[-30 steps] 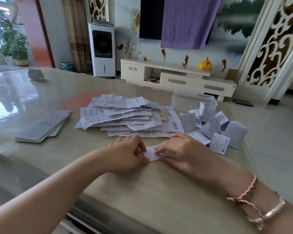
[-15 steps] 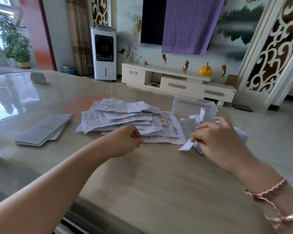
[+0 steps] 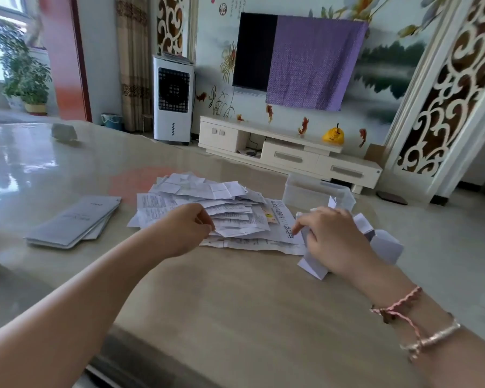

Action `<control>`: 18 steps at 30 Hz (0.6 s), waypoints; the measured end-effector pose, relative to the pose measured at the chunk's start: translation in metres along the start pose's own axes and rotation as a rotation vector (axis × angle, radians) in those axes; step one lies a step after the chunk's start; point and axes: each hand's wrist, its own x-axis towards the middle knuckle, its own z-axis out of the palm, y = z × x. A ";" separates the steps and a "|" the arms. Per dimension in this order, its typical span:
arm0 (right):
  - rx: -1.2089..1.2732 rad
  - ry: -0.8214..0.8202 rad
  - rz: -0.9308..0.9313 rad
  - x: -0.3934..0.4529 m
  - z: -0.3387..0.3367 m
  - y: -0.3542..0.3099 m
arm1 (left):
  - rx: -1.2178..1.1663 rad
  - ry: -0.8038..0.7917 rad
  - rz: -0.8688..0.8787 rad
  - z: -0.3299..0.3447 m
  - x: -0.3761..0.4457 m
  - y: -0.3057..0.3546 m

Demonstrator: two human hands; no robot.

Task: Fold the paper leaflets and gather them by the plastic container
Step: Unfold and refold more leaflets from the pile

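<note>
Glossy beige stone, the desk (image 3: 235, 317) carries everything in a bright living room. Left-hand fingers (image 3: 205, 221) are curled and closing on the near edge of the loose heap of unfolded leaflets (image 3: 230, 211), seemingly pinching the edge of one sheet, though the contact is partly hidden by the left hand (image 3: 185, 228) itself. Right-hand fingers (image 3: 298, 229) point down and slightly spread among the small folded leaflets (image 3: 387, 245); whether they pinch one I cannot tell, since the right hand (image 3: 333, 239) covers the spot. That folded cluster lies at three o'clock of the heap, touching its edge, and the clear plastic container (image 3: 317, 191) stands just behind it at about one o'clock from the heap. A stack of grey booklets (image 3: 73, 222) rests well apart at nine o'clock. To do this step well, I judge the left hand should lift only one sheet, peeling it towards six o'clock onto bare desk so the heap stays put, while the right hand lets go cleanly and comes back to crease.
</note>
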 end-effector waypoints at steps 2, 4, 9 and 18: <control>0.047 0.012 -0.047 0.020 0.002 -0.015 | -0.006 0.026 -0.019 -0.007 -0.001 -0.005; 0.089 0.032 -0.076 0.044 0.009 -0.029 | 0.002 0.049 -0.033 -0.014 -0.003 -0.010; 0.206 -0.022 -0.097 0.106 0.031 -0.077 | 0.059 0.119 -0.059 -0.037 -0.007 -0.024; 0.145 -0.171 -0.037 0.164 0.084 -0.129 | 0.041 0.159 -0.078 -0.055 -0.003 -0.045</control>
